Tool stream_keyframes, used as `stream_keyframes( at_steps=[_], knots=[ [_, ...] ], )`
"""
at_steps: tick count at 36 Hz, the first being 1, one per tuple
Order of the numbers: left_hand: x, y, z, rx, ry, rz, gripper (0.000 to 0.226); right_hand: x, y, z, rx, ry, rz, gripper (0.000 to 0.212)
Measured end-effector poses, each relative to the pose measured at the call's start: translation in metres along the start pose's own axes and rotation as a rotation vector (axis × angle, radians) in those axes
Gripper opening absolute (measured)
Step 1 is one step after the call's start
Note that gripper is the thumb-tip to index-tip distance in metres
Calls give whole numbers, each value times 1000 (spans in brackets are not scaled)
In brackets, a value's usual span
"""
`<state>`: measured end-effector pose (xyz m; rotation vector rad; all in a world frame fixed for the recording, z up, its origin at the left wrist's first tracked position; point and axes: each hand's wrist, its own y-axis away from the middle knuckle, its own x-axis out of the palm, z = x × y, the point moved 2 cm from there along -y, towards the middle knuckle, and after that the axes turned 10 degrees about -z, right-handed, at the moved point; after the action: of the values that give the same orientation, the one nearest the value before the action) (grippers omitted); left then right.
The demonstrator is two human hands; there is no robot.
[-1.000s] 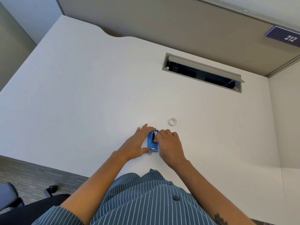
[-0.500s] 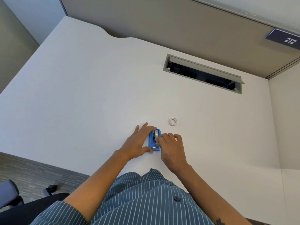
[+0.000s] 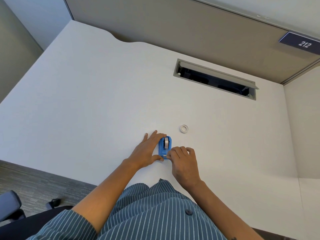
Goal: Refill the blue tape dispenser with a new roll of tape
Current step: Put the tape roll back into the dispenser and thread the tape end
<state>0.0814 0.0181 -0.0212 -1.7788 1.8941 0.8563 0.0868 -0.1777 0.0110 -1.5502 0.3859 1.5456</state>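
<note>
The blue tape dispenser (image 3: 162,147) stands on the white desk (image 3: 86,110) near its front edge, with a roll of tape (image 3: 166,142) seated upright in its cradle. My left hand (image 3: 147,149) clasps the dispenser's left side, forefinger over the back and thumb at the front. My right hand (image 3: 181,160) is curled at the dispenser's near end, fingertips pinched at the cutter where the tape strip ends. A small white ring, an empty tape core (image 3: 184,128), lies flat on the desk to the right and beyond the dispenser.
An open grey cable slot (image 3: 214,78) is set into the desk at the back right. A partition wall with a "212" sign (image 3: 301,43) stands behind it. An office chair (image 3: 10,207) is at the lower left, off the desk.
My right hand has slid from the top of the roll down to the dispenser's near cutter end. The roll now shows uncovered in the cradle. My left hand stays on the dispenser.
</note>
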Motion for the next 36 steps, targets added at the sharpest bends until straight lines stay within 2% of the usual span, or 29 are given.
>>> stream_keyframes(
  at_steps=[8, 13, 18, 36],
  knots=[
    [-1, 0, -1, 32, -9, -2, 92, -1, 10, 3, 6, 3, -3, 19],
    [-3, 3, -4, 15, -29, 7, 92, -3, 12, 4, -7, 5, -22, 11],
    [-9, 4, -14, 0, -34, 9, 90, -3, 15, 7, 8, 12, -9, 22],
    [-5, 2, -4, 17, -41, 12, 92, -8, 28, 12, -16, 20, -8, 27]
  ],
)
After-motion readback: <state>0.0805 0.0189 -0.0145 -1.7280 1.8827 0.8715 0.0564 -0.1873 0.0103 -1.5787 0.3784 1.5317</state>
